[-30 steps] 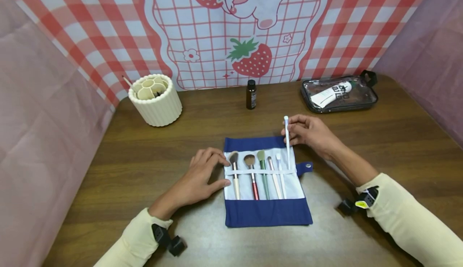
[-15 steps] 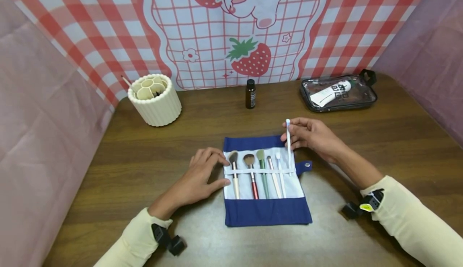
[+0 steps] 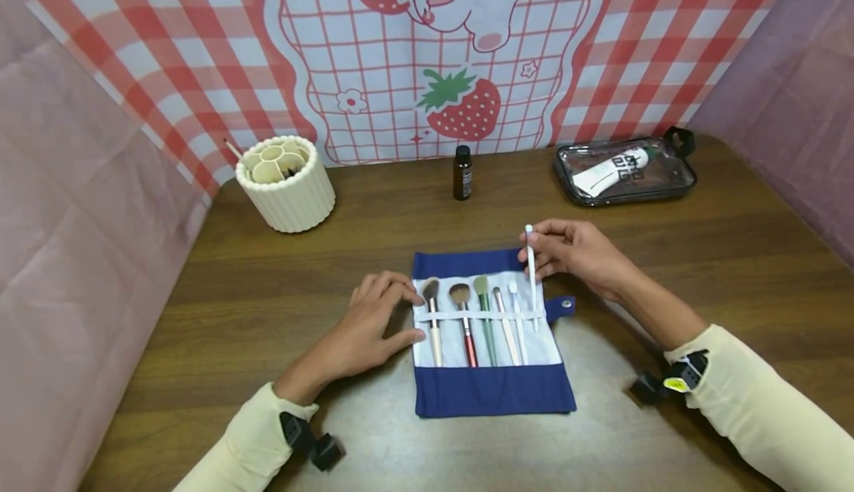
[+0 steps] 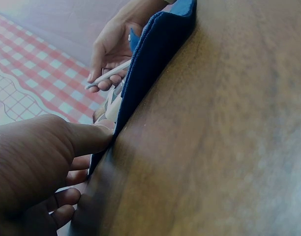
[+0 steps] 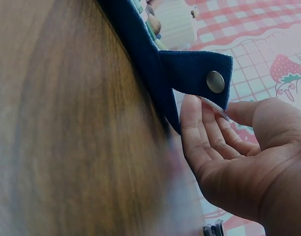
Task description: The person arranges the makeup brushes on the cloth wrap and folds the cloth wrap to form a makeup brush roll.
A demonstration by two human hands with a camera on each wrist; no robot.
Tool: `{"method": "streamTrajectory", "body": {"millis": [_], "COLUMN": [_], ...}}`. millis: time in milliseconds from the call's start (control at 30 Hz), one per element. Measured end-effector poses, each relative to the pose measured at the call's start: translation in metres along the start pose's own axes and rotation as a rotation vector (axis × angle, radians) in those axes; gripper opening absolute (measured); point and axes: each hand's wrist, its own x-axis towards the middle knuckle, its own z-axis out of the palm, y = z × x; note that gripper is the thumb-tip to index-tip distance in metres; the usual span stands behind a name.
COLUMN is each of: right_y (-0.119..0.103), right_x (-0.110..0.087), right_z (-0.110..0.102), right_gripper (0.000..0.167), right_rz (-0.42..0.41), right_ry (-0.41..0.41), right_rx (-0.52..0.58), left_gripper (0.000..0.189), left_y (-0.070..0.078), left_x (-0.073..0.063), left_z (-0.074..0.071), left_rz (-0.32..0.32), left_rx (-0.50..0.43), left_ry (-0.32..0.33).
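A blue brush roll (image 3: 494, 392) with a pale lining lies unfolded on the table. Several makeup brushes, among them a red-handled one (image 3: 470, 347) and a green one (image 3: 489, 333), lie under its white elastic band (image 3: 443, 317). My right hand (image 3: 577, 251) pinches a slim white makeup brush (image 3: 531, 270) between thumb and fingers at the roll's right side; its lower end passes the band. In the right wrist view, the snap tab (image 5: 195, 73) covers that brush. My left hand (image 3: 370, 321) touches the roll's left edge with relaxed fingers and thumb.
Toward the back left stands a cream ribbed holder (image 3: 287, 199) with a divided top. A small dark bottle (image 3: 462, 173) stands at the back middle. At the back right lies a clear black-edged pouch (image 3: 660, 181) with a white tube (image 3: 610, 171) inside.
My right hand has moved slightly toward me, and the white brush has slid farther down past the elastic band. The left hand stays at the roll's edge.
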Motion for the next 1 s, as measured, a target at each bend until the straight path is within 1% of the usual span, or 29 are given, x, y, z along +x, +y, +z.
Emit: {"method": "streamTrajectory", "body": {"millis": [200,433,767,1000], "right_y": [-0.001,-0.001,0.000,-0.001], "right_x": [-0.003,-0.007,-0.012,-0.013], "right_z": [0.001,-0.002,-0.003,-0.004], "right_gripper": [0.048,0.045,0.038,0.036], "right_rz": [0.022,0.061,0.088,0.071], "right_ry": [-0.020,-0.033,-0.039,-0.087], "right_rx": [0.000,-0.082,-0.186,-0.304], "left_gripper": [0.040,0.040,0.040,0.040], "left_y": [0.000,0.001,0.001,0.001], "left_x": [0.000,0.000,0.000,0.000], "left_z": [0.000,0.000,0.000,0.000], "left_rz": [0.002,0.007,0.007,0.002], "left_rx": [-0.001,-0.004,-0.004,-0.003], "left_ry": [0.001,0.003,0.006,0.003]}}
